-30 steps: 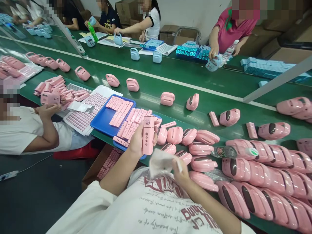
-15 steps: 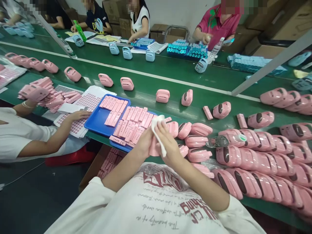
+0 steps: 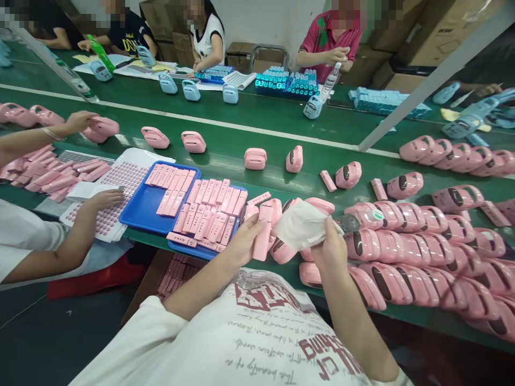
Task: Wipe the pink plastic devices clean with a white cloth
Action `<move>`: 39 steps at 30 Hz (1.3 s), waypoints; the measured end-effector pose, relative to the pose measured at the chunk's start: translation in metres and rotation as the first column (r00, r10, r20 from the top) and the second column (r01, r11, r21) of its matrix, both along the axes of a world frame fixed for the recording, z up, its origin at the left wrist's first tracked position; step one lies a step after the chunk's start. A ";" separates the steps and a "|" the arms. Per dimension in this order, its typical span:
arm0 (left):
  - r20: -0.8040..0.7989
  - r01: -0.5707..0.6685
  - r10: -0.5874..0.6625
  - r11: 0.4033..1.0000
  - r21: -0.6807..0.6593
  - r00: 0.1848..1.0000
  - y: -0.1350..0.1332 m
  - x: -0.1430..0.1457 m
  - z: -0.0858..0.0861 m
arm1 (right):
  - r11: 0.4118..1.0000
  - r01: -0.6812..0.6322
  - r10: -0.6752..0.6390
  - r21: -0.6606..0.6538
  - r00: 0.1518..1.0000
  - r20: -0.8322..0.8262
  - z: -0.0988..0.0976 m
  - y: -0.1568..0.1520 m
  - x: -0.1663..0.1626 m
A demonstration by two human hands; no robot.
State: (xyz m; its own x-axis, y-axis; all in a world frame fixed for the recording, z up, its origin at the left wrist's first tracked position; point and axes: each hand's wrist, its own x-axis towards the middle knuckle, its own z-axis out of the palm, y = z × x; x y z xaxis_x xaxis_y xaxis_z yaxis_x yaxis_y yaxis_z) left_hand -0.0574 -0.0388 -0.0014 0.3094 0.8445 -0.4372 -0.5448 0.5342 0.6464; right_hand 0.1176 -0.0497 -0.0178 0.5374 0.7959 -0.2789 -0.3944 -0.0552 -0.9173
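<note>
My left hand (image 3: 243, 239) is closed around a narrow pink panel strip (image 3: 264, 232), held upright over the table's near edge. My right hand (image 3: 330, 245) pinches a white wiping cloth (image 3: 301, 227), which hangs spread out just right of the strip. Under both hands lie pink device shells (image 3: 398, 252), packed in rows to the right. Two blue trays (image 3: 145, 206) left of my left hand hold several rows of the same pink strips (image 3: 209, 209).
A co-worker's arm (image 3: 76, 236) rests on a white sheet of pink dots at the left. Single pink shells sit spaced along the green belt (image 3: 249, 128). People across the belt handle blue devices. A clear plastic bottle (image 3: 358, 221) lies among the shells.
My right hand has pulled the cloth off the strip and away to the right, where it now hangs open. My left hand keeps the strip. The co-worker's far hand reached onto the belt.
</note>
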 end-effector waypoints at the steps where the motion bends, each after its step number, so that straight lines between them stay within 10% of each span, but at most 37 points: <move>1: -0.003 -0.002 0.002 1.000 0.025 1.000 0.001 0.002 -0.001 | 1.000 -0.013 0.013 0.005 1.000 0.004 0.000 0.004 -0.003; 9: 0.060 -0.027 0.029 0.999 -0.046 0.998 0.014 0.012 -0.001 | 0.904 -0.415 0.326 0.102 0.824 0.463 0.014 0.019 -0.038; 19: 0.150 -0.073 0.082 0.995 -0.066 0.985 0.026 0.014 0.001 | 0.751 -0.642 0.207 0.152 0.448 0.869 -0.009 0.025 -0.035; 25: 0.113 -0.237 0.248 0.966 -0.101 0.962 0.056 0.009 -0.010 | 0.517 -0.851 0.207 0.091 0.228 0.951 -0.037 0.010 -0.039; 31: 0.076 -0.312 0.313 0.950 -0.024 0.947 0.085 0.027 -0.042 | 0.769 -0.636 0.439 -0.063 0.454 0.775 -0.050 0.043 -0.052; 36: -0.214 -0.172 0.238 0.942 0.287 0.947 0.129 0.039 -0.071 | 0.741 -0.608 0.622 -0.284 0.465 0.629 -0.049 0.110 -0.033; 39: -0.630 0.108 0.171 0.919 0.378 0.757 0.178 0.032 -0.082 | 0.691 -0.553 0.708 -0.466 0.387 0.591 -0.055 0.158 -0.009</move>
